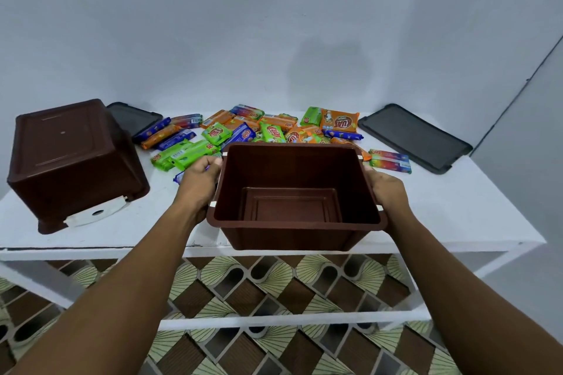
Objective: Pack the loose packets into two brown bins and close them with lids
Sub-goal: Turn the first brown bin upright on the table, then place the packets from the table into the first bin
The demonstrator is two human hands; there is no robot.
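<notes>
Brown rectangular plastic bin (pixel 292 170), upright and empty, held over the near edge of the white worktop (pixel 457 210). My left hand (pixel 198 183) and right hand (pixel 387 189) grip its short-side rims, its long axis across me. Loose colourful packets (pixel 274 131) lie just beyond it.

Even, cool light; soft shadow on wall (pixel 329 67) (head-shaped); wide-angle bending at edges; focus sharp.
</notes>
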